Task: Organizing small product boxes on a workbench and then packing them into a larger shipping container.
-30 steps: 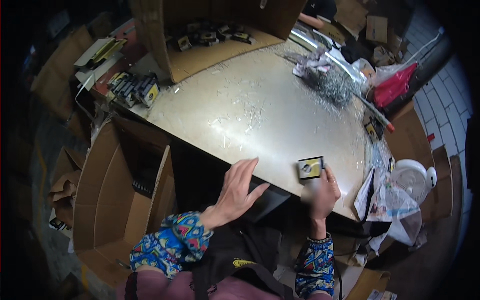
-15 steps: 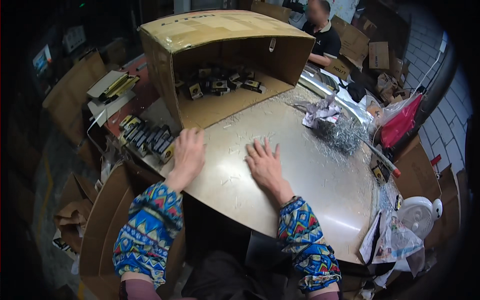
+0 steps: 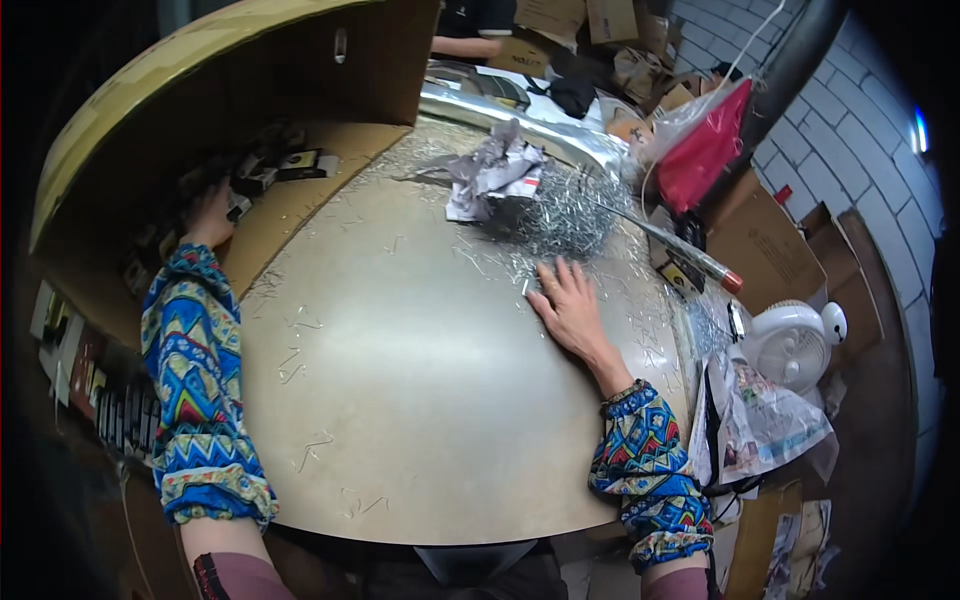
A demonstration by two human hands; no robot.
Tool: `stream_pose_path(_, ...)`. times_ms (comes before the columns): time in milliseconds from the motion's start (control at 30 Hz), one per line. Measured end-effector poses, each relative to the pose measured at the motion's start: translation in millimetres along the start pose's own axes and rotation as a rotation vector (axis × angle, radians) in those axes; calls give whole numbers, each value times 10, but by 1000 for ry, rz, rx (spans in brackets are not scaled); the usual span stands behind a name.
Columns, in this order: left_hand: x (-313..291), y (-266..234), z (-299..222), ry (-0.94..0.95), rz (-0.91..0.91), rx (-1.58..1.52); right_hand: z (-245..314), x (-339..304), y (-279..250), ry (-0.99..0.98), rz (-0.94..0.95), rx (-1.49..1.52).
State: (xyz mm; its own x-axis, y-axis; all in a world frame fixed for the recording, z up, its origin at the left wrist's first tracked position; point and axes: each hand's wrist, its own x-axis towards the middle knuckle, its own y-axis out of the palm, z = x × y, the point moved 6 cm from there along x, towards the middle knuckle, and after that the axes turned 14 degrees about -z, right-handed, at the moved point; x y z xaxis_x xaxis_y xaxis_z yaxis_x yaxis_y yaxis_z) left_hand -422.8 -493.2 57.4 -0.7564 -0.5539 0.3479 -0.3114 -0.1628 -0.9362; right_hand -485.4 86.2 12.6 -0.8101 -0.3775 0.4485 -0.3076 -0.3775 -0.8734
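And there's your left hand (image 3: 210,217), inside the big carton (image 3: 385,80), among the small dark boxes (image 3: 303,163); shadow means I can't say how far its fingers part or whether they grip one. Your right hand (image 3: 572,312) lies fingers spread, apparently unladen, on the tabletop (image 3: 420,400) right of the carton. Looks like the reaching-in step; next seemingly calls for a sure pinch.

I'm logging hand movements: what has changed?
The left hand reached forward into the open brown cardboard box, among small black-and-yellow boxes; its hold is unclear. The right hand has let go of one such box and moved right, beside the silvery heap of metal slivers. The round white fan stayed put.
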Motion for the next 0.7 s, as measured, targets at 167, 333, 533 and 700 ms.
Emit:
stream_pose_path(167,-531,-407,-642,367,-135,-121,488,-440,-74,-129,110,87)
stream_pose_path(333,-1948,-657,-1772,1352,-69,-20,590,-853,-345,-168,81,93)
stream_pose_path(533,-2777,-1097,-1779,1390,-206,-89,270,-713,-252,-98,60,86)
stream_pose_path(700,-2785,-1067,-1802,219,263,-421,536,-652,-308,-195,-30,113)
